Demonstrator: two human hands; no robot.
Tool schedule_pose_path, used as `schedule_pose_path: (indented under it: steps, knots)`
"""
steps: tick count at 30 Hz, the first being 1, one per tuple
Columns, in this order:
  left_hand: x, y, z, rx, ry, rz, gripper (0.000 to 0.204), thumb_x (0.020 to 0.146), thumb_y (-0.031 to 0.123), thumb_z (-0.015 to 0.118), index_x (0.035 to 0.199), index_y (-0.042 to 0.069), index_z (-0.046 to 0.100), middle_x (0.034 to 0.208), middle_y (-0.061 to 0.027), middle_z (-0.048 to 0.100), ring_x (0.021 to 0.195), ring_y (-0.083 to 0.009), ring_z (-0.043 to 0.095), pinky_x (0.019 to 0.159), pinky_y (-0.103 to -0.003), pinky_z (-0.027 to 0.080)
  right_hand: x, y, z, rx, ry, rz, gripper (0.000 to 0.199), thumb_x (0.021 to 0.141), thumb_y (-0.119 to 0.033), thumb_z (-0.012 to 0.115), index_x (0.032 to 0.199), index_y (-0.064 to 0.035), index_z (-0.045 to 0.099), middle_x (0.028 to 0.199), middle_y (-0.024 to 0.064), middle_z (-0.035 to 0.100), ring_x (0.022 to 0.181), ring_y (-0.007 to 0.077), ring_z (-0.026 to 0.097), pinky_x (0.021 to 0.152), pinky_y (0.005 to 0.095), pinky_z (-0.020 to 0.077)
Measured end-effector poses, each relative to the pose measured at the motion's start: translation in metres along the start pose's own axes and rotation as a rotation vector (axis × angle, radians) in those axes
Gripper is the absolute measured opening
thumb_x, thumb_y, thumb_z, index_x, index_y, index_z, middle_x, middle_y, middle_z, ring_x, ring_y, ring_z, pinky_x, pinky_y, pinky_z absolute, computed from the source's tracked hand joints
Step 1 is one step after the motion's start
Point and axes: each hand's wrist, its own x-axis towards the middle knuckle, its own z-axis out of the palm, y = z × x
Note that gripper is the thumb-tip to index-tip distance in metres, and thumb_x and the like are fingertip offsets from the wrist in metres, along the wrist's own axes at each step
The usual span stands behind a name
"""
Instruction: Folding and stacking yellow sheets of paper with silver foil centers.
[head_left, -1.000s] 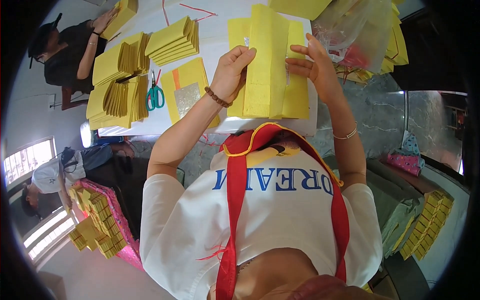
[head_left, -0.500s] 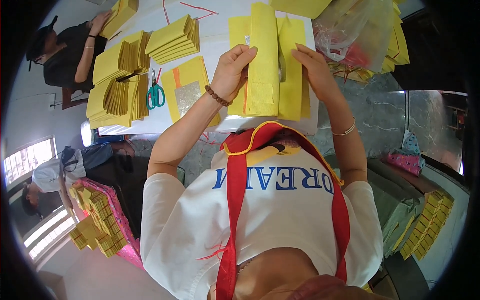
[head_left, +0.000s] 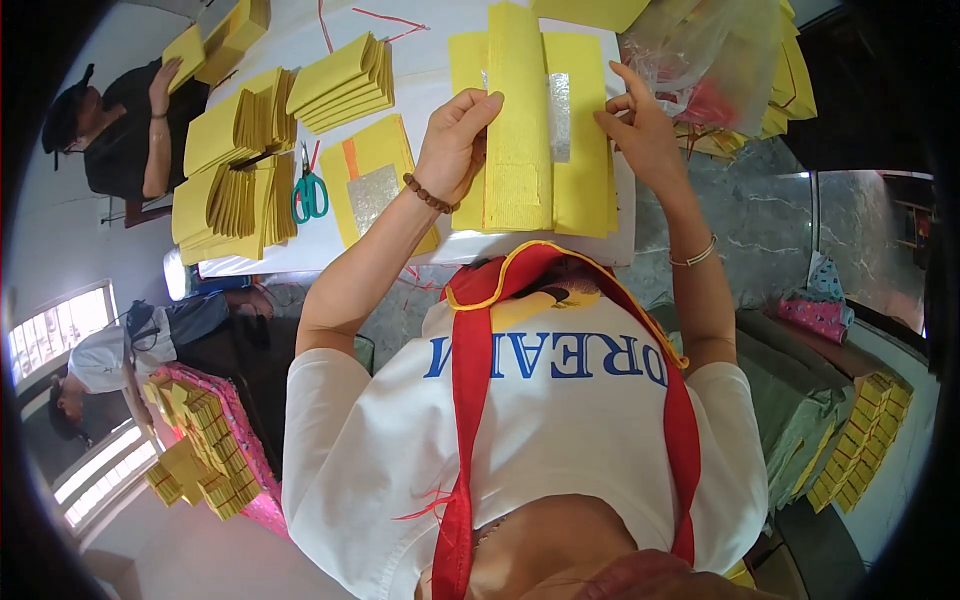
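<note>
A yellow paper stack (head_left: 580, 200) lies on the table in front of me. Its left part is folded over into a tall narrow flap (head_left: 518, 130). My left hand (head_left: 458, 140) is closed on the left edge of this flap, thumb on top. On the bared sheet just right of the flap shows a silver foil patch (head_left: 559, 115). Beside the stack's right edge is my right hand (head_left: 638, 128), its fingers apart and holding nothing. Left of my left wrist lies another yellow paper stack (head_left: 395, 150) with an orange strip and a silver foil square (head_left: 375, 195).
Teal-handled scissors (head_left: 310, 197) lie beside folded yellow paper bundles (head_left: 235, 200). More bundles (head_left: 345, 80) are farther back, near red ties (head_left: 390, 18). A clear plastic bag (head_left: 690, 70) sits at the table's right corner. A co-worker (head_left: 125, 140) handles yellow paper at far left.
My right hand has moved off the paper to the right and opened, and the right-hand sheet now lies flat with its foil patch showing. My left hand keeps its grip on the flap.
</note>
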Motion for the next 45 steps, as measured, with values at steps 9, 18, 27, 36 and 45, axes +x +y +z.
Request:
schedule_pose_path:
  steps: [9, 18, 27, 36, 45]
  knots:
    - [0.003, -0.004, -0.01, -0.007, -0.035, 0.014, 0.013, 0.088, 0.015, 0.054, 0.088, 0.002, 0.055, 0.08, -0.0026, 0.061, 0.069, -0.0084, 0.059, 0.062, -0.022, 0.05, -0.002, -0.001, 0.004, -0.331, 0.089, -0.17, 0.043, 0.074, -0.017, 0.062, 0.115, -0.0102, 0.053, 0.09, 0.0088, 0.053, 0.067, 0.0214, 0.054, 0.063, 0.0335, 0.0439]
    - [0.001, -0.001, -0.003, -0.038, -0.021, 0.008, 0.012, 0.088, 0.015, 0.054, 0.087, 0.004, 0.055, 0.078, -0.0021, 0.06, 0.067, -0.0066, 0.058, 0.059, -0.02, 0.048, -0.016, -0.009, 0.013, -0.233, 0.091, -0.408, 0.034, 0.08, -0.015, 0.059, 0.113, -0.009, 0.054, 0.096, 0.0104, 0.053, 0.073, 0.0218, 0.056, 0.064, 0.0316, 0.0454]
    - [-0.001, 0.001, 0.006, 0.007, 0.013, -0.014, 0.014, 0.089, 0.018, 0.053, 0.085, 0.005, 0.056, 0.075, 0.0001, 0.06, 0.061, -0.0048, 0.056, 0.054, -0.019, 0.046, -0.024, -0.01, 0.03, 0.588, -0.186, -0.01, 0.04, 0.089, -0.016, 0.05, 0.125, 0.0, 0.044, 0.115, 0.0099, 0.053, 0.098, 0.0133, 0.054, 0.082, 0.026, 0.0446]
    - [0.003, -0.004, -0.004, 0.031, -0.006, -0.007, 0.014, 0.089, 0.017, 0.054, 0.086, 0.004, 0.057, 0.071, 0.0015, 0.058, 0.057, -0.0035, 0.051, 0.05, -0.018, 0.042, -0.013, -0.005, 0.014, 0.865, -0.128, 0.17, 0.039, 0.093, -0.019, 0.045, 0.127, -0.0007, 0.042, 0.112, 0.004, 0.056, 0.096, 0.0109, 0.055, 0.08, 0.0233, 0.0444]
    - [0.003, -0.004, -0.002, 0.009, 0.001, 0.004, 0.013, 0.089, 0.017, 0.054, 0.085, 0.004, 0.057, 0.07, 0.0022, 0.057, 0.056, -0.0031, 0.051, 0.05, -0.017, 0.041, -0.012, 0.005, 0.005, -0.06, 0.23, -0.406, 0.04, 0.079, -0.014, 0.061, 0.117, -0.0078, 0.052, 0.11, 0.0091, 0.056, 0.103, 0.0213, 0.051, 0.085, 0.0312, 0.0415]
